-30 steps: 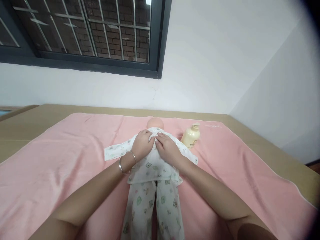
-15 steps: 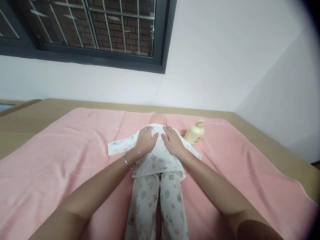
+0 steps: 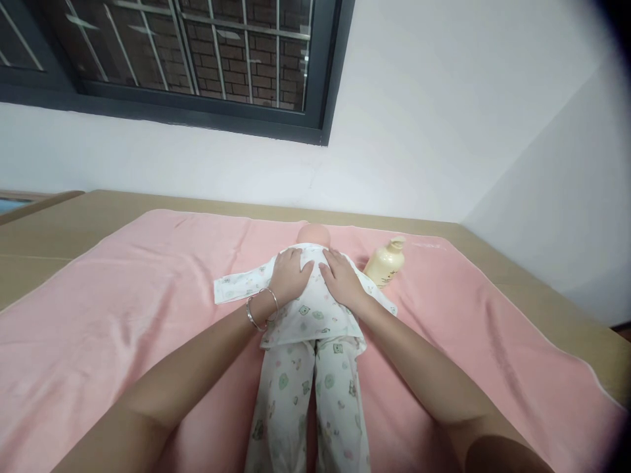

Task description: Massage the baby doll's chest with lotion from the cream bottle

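Right hand [image 3: 341, 279] has shifted outward on the patterned shirt [image 3: 315, 312].

nothing legible; bottle print [image 3: 387, 276] seems blurred

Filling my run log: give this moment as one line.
left hand: resting on printed shirt; right hand: resting on shirt; doll: on pink cloth; pump bottle: beside doll, untouched
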{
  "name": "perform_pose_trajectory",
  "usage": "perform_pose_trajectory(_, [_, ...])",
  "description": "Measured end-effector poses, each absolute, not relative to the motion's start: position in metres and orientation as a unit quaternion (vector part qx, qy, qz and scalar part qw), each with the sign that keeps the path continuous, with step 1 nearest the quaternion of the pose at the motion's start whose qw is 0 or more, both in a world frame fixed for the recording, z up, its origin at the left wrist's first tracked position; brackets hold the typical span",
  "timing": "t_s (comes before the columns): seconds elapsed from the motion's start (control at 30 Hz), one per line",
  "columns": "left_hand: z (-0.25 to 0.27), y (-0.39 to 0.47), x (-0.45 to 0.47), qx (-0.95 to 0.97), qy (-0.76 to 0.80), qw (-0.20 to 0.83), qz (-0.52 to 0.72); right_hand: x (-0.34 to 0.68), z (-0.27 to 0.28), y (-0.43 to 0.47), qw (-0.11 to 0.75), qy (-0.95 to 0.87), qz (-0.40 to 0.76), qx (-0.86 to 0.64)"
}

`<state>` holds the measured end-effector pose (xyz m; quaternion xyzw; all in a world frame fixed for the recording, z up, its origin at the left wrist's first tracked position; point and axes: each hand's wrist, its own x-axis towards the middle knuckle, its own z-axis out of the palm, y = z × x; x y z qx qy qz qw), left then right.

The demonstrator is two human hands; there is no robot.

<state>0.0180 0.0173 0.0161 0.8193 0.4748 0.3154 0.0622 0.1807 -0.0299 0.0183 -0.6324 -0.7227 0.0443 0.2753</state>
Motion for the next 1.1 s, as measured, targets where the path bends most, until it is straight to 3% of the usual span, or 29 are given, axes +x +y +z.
perform_pose_trajectory(0.4, [0.018,0.021,0.009,0.848,0.449,0.102,0.262,0.176,0.023,-0.033,0.257,-0.717,0.047,-0.646])
perform_pose_trajectory(0.9, [0.062,-0.021,-0.003,0.894,0.400,0.019,0.202,0.144,0.046,-0.091,0.187,-0.753,0.035,-0.630])
perform_pose_trajectory(1.1, [0.050,-0.008,0.006,0.877,0.364,0.043,0.310,0.158,0.052,-0.072,0.300,-0.760,0.032,-0.576])
